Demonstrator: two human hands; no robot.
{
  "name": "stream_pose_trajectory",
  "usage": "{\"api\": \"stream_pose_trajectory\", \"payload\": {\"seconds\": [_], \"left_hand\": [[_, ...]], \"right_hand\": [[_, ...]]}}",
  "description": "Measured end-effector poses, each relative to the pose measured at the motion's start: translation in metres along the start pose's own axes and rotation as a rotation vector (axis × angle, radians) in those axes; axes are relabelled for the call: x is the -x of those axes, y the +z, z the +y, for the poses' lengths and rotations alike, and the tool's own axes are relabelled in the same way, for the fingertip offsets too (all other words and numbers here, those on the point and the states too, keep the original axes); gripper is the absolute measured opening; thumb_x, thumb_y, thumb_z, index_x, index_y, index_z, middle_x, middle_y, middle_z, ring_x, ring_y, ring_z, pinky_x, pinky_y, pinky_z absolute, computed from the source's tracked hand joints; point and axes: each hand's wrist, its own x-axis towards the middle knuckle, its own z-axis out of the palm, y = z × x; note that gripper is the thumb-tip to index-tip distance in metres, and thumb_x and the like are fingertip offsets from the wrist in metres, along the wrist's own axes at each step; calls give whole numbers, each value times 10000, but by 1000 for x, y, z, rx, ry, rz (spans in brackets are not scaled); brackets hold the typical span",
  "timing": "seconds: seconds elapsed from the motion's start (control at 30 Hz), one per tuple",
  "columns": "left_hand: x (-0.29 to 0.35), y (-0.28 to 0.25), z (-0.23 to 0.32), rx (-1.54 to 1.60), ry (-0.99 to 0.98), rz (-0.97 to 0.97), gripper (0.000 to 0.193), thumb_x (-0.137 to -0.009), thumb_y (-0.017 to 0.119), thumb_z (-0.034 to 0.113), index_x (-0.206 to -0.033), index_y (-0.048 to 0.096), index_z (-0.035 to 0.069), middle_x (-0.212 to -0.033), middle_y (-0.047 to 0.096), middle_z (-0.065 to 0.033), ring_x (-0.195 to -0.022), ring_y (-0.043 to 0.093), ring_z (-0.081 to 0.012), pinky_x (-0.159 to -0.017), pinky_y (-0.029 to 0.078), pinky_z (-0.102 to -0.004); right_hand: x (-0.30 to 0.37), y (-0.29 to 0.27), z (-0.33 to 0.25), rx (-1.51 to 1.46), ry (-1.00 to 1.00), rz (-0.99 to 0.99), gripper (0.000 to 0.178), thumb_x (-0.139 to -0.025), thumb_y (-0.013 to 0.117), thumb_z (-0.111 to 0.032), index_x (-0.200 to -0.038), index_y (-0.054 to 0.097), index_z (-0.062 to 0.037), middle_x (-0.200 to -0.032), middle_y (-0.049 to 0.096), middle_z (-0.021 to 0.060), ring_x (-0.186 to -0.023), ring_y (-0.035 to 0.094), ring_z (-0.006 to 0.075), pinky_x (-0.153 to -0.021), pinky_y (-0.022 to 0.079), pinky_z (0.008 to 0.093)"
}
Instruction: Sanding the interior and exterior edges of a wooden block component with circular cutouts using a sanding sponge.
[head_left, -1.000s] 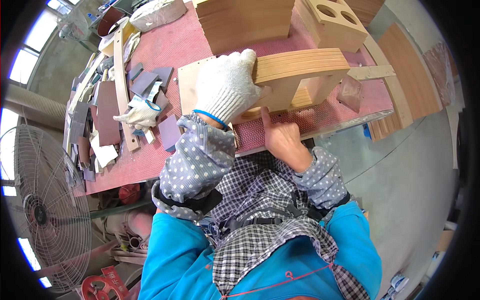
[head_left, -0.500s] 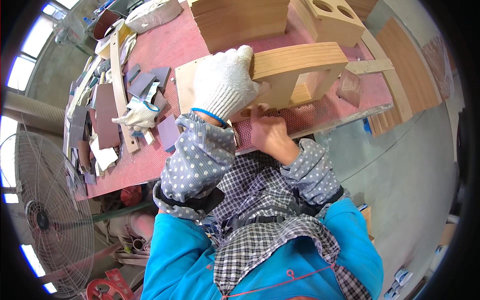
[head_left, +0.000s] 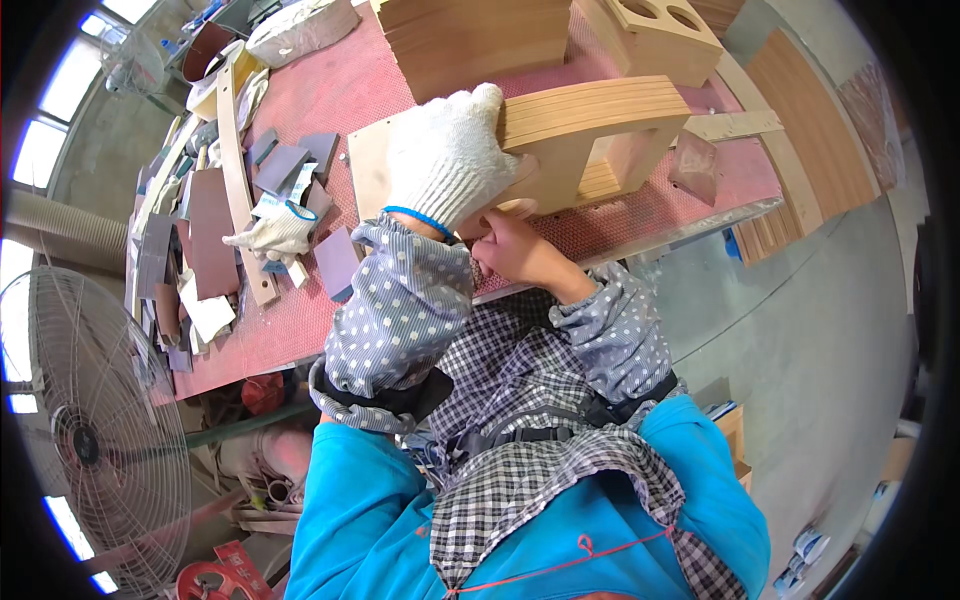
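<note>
A pale wooden box-like piece (head_left: 560, 165) with a curved, wood-grained edge and a rectangular opening rests on the red-covered bench. My left hand (head_left: 450, 155), in a white knit glove with a blue cuff, is clamped over its left part. My bare right hand (head_left: 515, 248) is at the near side of the piece, just below and right of the glove. Its fingers are curled in against the wood; whatever they may hold is hidden. A larger wooden block (head_left: 475, 50) stands behind, and beside it is a wooden box with two round holes (head_left: 655, 45).
Left on the bench lie several sanding pads (head_left: 282, 168), a drilled wooden strip (head_left: 236, 180) and a spare white glove (head_left: 275, 232). A clear plastic-looking block (head_left: 693, 165) sits near the right edge. Curved wooden panels (head_left: 815, 130) stand at the right; a large fan (head_left: 85, 435) is at the lower left.
My right hand has shifted left along the near side of the wooden piece, closer to the glove, and its fingers have curled in. The left hand keeps its hold.
</note>
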Motion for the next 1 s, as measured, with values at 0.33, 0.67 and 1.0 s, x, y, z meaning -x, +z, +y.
{"api": "stream_pose_trajectory", "payload": {"seconds": [0.33,0.67,1.0], "left_hand": [[-5,4,-7,-16,9,47,513,-722,831,438,-1066,666,95,-949,728,-137,-886,725,-351,-759,580,-453],[-2,-2,-3,7,6,29,473,-703,841,392,-1033,655,108,-908,723,-138,-860,720,-366,-738,567,-473],[-7,-2,1,30,2,23,427,-659,844,295,-991,663,98,-857,694,-127,-853,695,-349,-758,533,-458]], "right_hand": [[14,-7,-2,770,73,274,555,-884,542,-212,-1390,535,15,-930,725,252,-795,716,391,-732,572,487],[50,-14,-5,193,-216,109,599,-855,619,-204,-1416,549,-7,-910,690,291,-808,687,430,-759,549,478],[83,-258,17,180,-186,885,229,-947,622,-129,-1103,736,-5,-821,704,74,-731,668,157,-667,537,306]]}}
